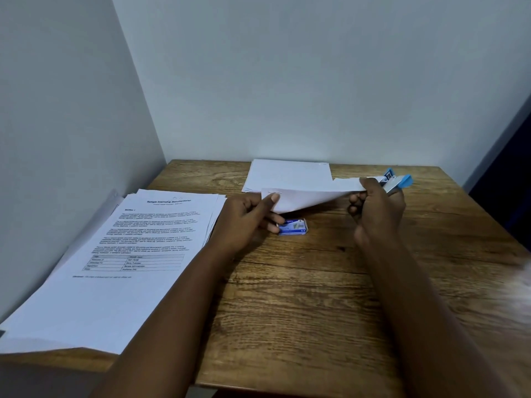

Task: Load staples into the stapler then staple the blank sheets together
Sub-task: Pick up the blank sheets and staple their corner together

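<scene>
My left hand (247, 222) pinches the left corner of a set of blank white sheets (304, 199) held above the table. My right hand (376, 208) grips a blue and silver stapler (398, 180) at the sheets' right corner; the paper edge reaches into the stapler's jaws. A small blue staple box (293, 226) lies on the wooden table (301, 282) just below the lifted sheets, partly hidden by my left fingers. More blank sheets (287, 173) lie flat at the back of the table.
A thick stack of printed documents (129, 254) covers the table's left side and overhangs its front edge. Grey walls close in at the left and back. The table's right edge lies near a dark doorway (511, 196).
</scene>
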The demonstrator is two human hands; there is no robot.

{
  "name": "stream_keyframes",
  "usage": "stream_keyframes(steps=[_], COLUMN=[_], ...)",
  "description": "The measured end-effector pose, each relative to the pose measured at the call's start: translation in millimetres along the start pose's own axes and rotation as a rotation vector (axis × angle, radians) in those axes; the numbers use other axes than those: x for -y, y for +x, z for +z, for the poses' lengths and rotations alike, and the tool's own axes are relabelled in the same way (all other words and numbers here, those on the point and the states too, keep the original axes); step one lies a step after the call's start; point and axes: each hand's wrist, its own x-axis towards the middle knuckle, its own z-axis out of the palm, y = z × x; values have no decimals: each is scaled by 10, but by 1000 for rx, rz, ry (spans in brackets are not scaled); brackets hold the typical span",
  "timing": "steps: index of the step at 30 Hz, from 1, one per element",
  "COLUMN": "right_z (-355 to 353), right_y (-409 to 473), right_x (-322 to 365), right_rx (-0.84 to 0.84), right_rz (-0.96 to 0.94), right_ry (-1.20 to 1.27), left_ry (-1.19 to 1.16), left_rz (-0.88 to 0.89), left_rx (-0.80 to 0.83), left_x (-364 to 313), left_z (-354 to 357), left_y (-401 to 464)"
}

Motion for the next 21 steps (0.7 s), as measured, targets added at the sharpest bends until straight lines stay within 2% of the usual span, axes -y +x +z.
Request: stream_keyframes(steps=[3,6,15,18,21], right_z=[-8,-12,-4,-1,15], right_y=[-4,-4,26,16,-53], right_x=[3,6,-46,-105,-151], right_rx=[10,39,241,306,419], right_rz=[8,17,-26,40,138], right_ry=[11,30,45,-34,-61], left_ry=[-5,-146,-368,-395,-295], left_rz=[27,28,-162,-111,-1], left_rx=[-2,-21,-48,57,52], left_x=[-10,-71,-72,-56,-83], left_z=[-10,14,-86,-111,-108], left_y=[0,-9,65,41,7])
